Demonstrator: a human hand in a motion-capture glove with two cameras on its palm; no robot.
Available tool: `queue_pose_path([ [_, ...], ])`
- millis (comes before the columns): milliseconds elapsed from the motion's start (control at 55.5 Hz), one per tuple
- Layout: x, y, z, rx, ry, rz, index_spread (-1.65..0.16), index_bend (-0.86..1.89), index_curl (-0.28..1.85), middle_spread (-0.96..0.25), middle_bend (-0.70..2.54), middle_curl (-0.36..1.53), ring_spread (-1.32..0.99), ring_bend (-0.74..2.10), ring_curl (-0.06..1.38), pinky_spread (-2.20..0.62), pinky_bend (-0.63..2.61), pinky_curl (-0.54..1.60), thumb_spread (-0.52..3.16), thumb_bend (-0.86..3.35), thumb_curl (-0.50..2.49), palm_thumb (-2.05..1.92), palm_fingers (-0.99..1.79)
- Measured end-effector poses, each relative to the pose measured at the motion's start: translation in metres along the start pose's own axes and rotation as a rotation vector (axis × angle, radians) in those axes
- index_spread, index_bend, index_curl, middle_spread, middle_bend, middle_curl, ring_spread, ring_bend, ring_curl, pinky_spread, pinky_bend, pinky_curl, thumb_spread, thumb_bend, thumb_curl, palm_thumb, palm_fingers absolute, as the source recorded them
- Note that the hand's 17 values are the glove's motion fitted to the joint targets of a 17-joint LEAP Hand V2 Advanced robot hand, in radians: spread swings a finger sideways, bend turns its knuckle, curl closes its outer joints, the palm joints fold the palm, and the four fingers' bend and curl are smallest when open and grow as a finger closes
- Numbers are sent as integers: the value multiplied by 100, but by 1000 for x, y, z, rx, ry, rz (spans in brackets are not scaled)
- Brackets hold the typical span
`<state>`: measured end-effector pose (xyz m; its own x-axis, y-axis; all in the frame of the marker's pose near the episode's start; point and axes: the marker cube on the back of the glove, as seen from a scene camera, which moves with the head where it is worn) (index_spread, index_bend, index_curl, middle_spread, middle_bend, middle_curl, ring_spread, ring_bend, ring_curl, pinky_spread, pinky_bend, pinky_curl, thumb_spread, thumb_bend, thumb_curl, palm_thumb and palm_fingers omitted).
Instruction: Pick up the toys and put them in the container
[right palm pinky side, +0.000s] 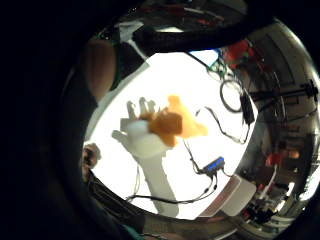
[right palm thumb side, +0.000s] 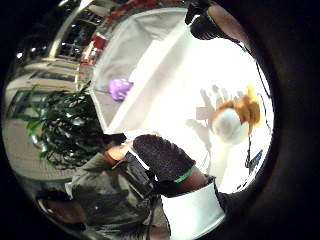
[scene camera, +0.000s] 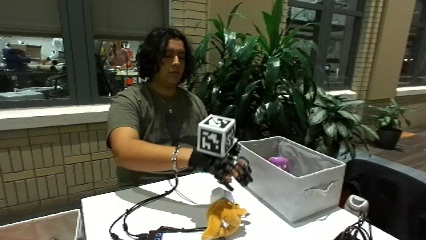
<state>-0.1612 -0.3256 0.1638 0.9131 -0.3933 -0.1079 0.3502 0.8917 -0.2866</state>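
Gloved right hand hangs mid-frame over the table, fingers loosely spread, holding nothing. The orange toy sits on the table at bottom center below it; the purple toy is already inside the grey bin, right of center.

Toy below the fingers, container beside them.
Stuffed toy on table beneath fingertips; container just beside fingers, small toy inside.

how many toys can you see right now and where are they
2: an orange-and-white plush toy lying on the white table, and a purple toy inside the grey container. Others may be hidden inside.
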Motion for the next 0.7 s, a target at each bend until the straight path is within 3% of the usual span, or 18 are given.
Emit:
queue_pose_path([
  [54,26,0,27,-38,-51,88,-44,27,65,-16,39,55,-21,70,30,0,93,35,107,-6,25,-7,9],
  [144,44,3,76,-121,-89,178,-46,43,68,-15,33,53,-13,32,22,3,94,36,102,-4,27,-3,-14],
  [288,37,-2,113,-206,-133,172,-46,42,65,-12,15,45,-4,11,14,7,93,34,93,-4,29,-2,-20],
  [342,34,-3,114,-195,-78,175,-47,47,65,-11,10,41,-4,17,15,7,88,33,97,-2,30,0,-14],
  [432,23,-3,114,-105,-12,144,-47,46,63,-12,11,36,-13,61,24,6,76,28,108,1,33,7,20],
  [577,17,5,93,189,6,102,-44,18,59,-21,23,40,-30,102,39,-20,98,36,123,15,41,32,61],
  [703,13,19,36,326,-131,125,-44,15,60,-30,28,45,-36,113,46,-32,118,44,115,20,49,48,72],
])
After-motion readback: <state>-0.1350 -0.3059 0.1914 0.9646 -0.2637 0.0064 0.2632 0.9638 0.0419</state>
